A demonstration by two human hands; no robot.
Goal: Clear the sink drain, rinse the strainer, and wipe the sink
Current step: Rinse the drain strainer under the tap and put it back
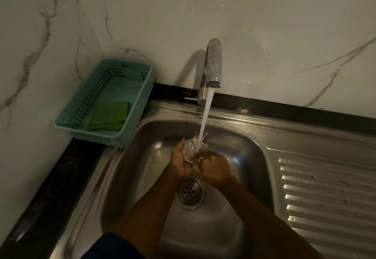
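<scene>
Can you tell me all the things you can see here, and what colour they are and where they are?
strainer: one, silver, held under the running water
tap: one, silver, behind the sink, water on
sink: one, steel, ridged drainboard on the right
drain: one, steel, open in the sink bottom
basket: one, light blue, on the counter left of the tap
cloth: one, green, folded inside the basket
left hand: cups the strainer
right hand: fingers on the strainer
</scene>
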